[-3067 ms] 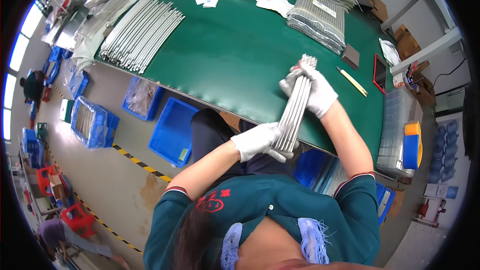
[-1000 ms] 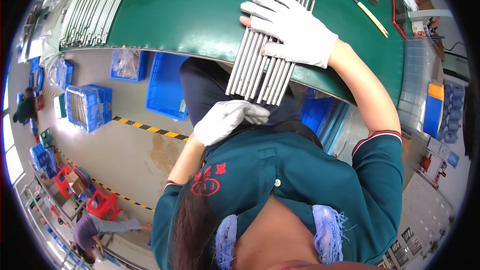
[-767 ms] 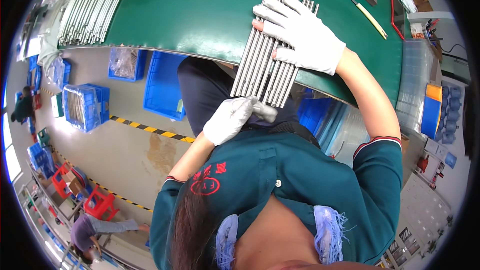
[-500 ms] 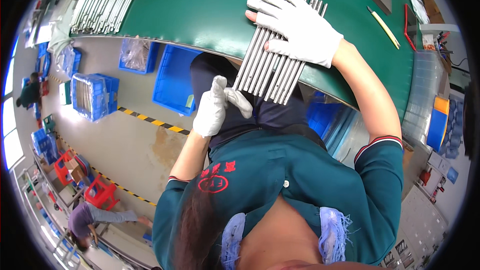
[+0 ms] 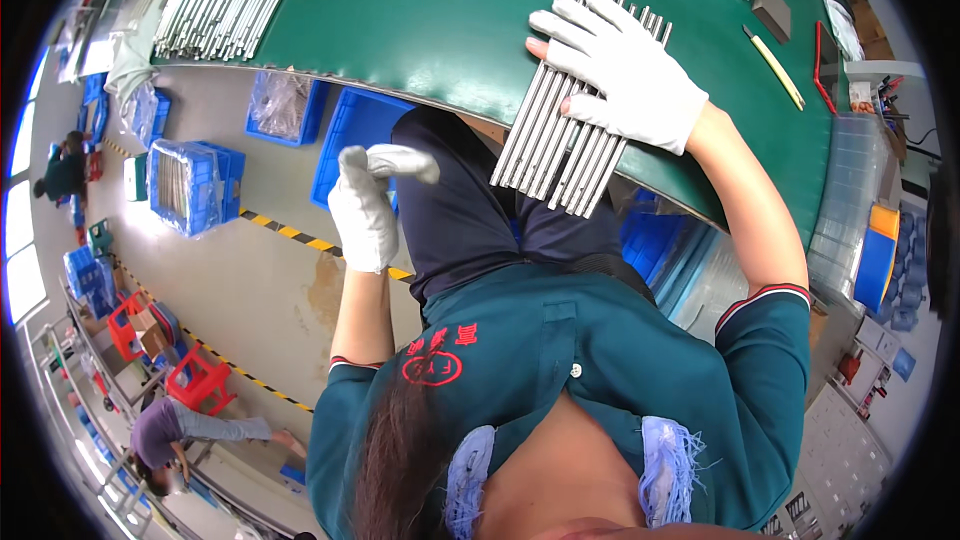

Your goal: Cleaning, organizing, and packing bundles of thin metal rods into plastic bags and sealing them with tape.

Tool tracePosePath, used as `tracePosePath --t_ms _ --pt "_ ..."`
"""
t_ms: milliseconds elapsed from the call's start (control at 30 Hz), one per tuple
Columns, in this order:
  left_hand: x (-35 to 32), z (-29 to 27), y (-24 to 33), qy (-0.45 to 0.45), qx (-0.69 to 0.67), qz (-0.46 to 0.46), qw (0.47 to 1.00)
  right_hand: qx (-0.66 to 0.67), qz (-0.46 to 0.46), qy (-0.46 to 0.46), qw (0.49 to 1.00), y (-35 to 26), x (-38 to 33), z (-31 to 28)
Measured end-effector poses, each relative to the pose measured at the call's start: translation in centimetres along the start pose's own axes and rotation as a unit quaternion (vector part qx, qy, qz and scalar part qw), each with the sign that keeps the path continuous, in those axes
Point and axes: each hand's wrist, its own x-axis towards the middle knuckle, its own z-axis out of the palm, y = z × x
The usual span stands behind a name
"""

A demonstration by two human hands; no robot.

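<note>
A row of shiny metal rods (image 5: 547, 145) lies side by side on the green table, with the near ends sticking out past its front edge above my lap. My right hand (image 5: 635, 75), in a white glove with some bare fingertips, rests flat across the rods with its fingers spread. Off to the left of the rods, my left hand (image 5: 365, 205), gloved as well, is raised in the air beside my leg. Its fingers and thumb stand apart, and nothing shows in them.
More long rods (image 5: 235, 0) lie at the table's far left. A pale-handled blade tool (image 5: 775, 65), a grey block (image 5: 771, 14) and a red strip (image 5: 820, 70) are at the right. Blue crates (image 5: 345, 140) stand on the floor below the edge. Two people are in the distance.
My left hand has moved left, away from the near ends of the rods. The right hand stays flat on the rods. The whole view has shifted slightly.
</note>
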Motion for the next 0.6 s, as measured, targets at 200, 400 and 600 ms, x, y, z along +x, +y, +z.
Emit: tracePosePath --t_ms 200,400,600 --pt "2.8 4.0 3.0 -0.234 0.43 0.307 0.816 0.105 0.016 0.094 0.99 -0.3 0.3 -0.2" --pt "1.3 7.9 1.6 -0.202 0.432 0.34 0.81 0.136 0.04 0.08 0.987 0.1 0.7 0.0" --pt "1.4 9.4 1.4 -0.296 0.383 0.352 0.801 0.126 0.062 0.052 0.989 1.0 -5.4 -2.2"
